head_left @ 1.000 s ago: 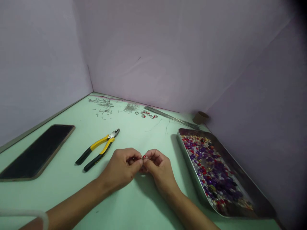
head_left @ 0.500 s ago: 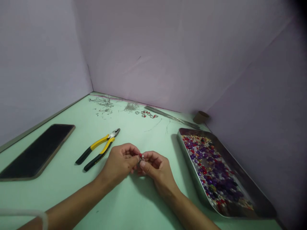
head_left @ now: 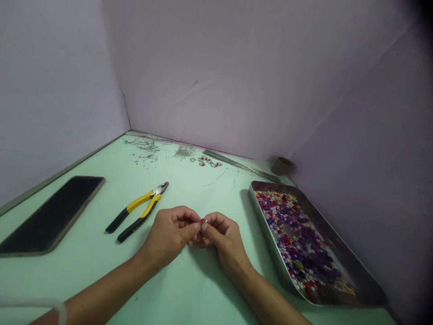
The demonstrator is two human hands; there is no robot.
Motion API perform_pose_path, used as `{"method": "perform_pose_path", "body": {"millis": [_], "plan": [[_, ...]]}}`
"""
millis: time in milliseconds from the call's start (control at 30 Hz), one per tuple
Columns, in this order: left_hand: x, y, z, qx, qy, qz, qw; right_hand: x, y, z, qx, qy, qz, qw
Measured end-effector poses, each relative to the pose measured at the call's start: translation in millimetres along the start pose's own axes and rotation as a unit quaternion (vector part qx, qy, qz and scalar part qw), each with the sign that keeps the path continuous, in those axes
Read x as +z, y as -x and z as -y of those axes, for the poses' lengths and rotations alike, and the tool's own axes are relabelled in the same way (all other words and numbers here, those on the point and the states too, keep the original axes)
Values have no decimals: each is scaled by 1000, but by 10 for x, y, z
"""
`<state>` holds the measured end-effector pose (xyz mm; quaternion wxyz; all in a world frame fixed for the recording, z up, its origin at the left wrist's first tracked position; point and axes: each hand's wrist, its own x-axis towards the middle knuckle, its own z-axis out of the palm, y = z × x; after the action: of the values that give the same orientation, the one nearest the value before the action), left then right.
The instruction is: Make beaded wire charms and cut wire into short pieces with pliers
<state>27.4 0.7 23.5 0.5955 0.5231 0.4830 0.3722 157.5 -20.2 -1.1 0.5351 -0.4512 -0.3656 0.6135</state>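
Observation:
Between the fingertips of both hands is a small beaded wire piece (head_left: 203, 221) with a red bead on top. My left hand (head_left: 174, 230) pinches its left side between thumb and fingers. From the right, my right hand (head_left: 225, 237) pinches the same piece, its thumb and index finger pressed together. The fingertips almost touch and hide most of the piece. Left of the hands lie pliers (head_left: 140, 210) with yellow and black handles. A metal tray (head_left: 270, 243) of red, purple, white and gold beads stands to the right.
A dark phone (head_left: 54, 214) lies at the left. Along the back are loose wire bits (head_left: 144, 146), a wire pile (head_left: 184, 151), red-beaded rings (head_left: 209, 161), a bundle of long wires (head_left: 240, 167) and a brown roll (head_left: 282, 166). Pale walls enclose the table.
The red bead has turned and shifted slightly right between my fingertips. My left fingers have moved a little right and down, closer to my right hand's fingertips.

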Motion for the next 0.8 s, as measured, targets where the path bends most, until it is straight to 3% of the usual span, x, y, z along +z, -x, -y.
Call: {"method": "perform_pose_path", "body": {"millis": [133,300,367,467,533,667,800], "plan": [[4,32,19,51,-23,1,998,18,12,-5,6,-10,-2,1000],[0,90,12,224,-137,11,965,-4,-1,-21,3,-20,-12,1000],[-15,91,-16,202,-125,25,971,-31,-12,5,13,-50,21,998],[-49,64,-61,92,-53,46,993,-72,-17,70,38,-102,96,989],[-73,48,-93,62,-39,55,996,-90,-11,102,48,-119,133,983],[-119,73,-179,124,-116,103,980,-115,-11,91,52,-121,180,975],[-182,126,-233,219,-243,173,929,-148,-40,25,54,-114,204,971]]}}
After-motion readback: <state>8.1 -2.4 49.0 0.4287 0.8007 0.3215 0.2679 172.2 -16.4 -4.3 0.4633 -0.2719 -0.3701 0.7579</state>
